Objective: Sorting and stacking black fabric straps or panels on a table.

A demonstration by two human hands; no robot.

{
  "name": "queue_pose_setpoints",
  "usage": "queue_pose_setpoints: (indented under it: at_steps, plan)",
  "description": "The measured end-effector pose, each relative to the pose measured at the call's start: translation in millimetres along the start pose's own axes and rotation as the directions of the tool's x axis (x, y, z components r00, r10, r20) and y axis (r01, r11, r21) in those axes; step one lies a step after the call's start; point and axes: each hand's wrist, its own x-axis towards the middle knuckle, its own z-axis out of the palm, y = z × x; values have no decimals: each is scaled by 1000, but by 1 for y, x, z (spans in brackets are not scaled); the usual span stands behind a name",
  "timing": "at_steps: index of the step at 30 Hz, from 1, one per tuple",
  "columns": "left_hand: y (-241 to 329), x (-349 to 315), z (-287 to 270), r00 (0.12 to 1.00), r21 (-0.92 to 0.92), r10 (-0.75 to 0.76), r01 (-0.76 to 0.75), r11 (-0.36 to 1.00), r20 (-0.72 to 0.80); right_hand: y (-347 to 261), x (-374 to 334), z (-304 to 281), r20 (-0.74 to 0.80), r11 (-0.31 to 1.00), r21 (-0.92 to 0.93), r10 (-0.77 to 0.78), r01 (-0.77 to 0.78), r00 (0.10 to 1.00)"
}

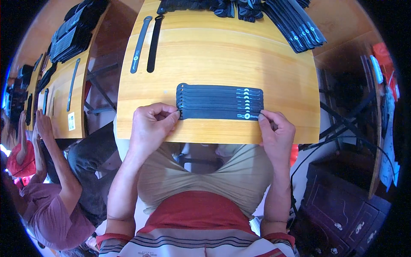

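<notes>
Striped shirt [188,240] closest, bottom center of frame; khaki trousers [201,182] just above it. Fanned stack of black straps [214,100] lies crosswise at frame center, on the near part of the wooden table [231,55]. Left hand [150,124]: thumb and index pinch the stack's lower left corner. Right hand [278,130]: thumb and fingers pinch its lower right corner. Two loose straps [140,45] upper left (one grey, one black, side by side, not touching). Strap bundle [295,25] upper right.
</notes>
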Motion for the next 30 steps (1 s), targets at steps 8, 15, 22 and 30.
queue_pose_setpoints:
  at_steps: [8,15,22,30]
  plan:
    - [5,-1,-2,1000,9,-22,22,1000,10,-1,0,2,-9,999,44,33,-33,999]
    - [8,-1,-1,999,6,-32,32,999,19,1,0,0,1,1000,24,17,-17,1000]
    - [5,-1,-2,1000,0,-10,10,1000,20,0,0,2,-3,1000,-9,-3,3,1000]
    - [3,0,-2,1000,3,0,0,1000,30,1,0,3,2,1000,23,13,-13,1000]
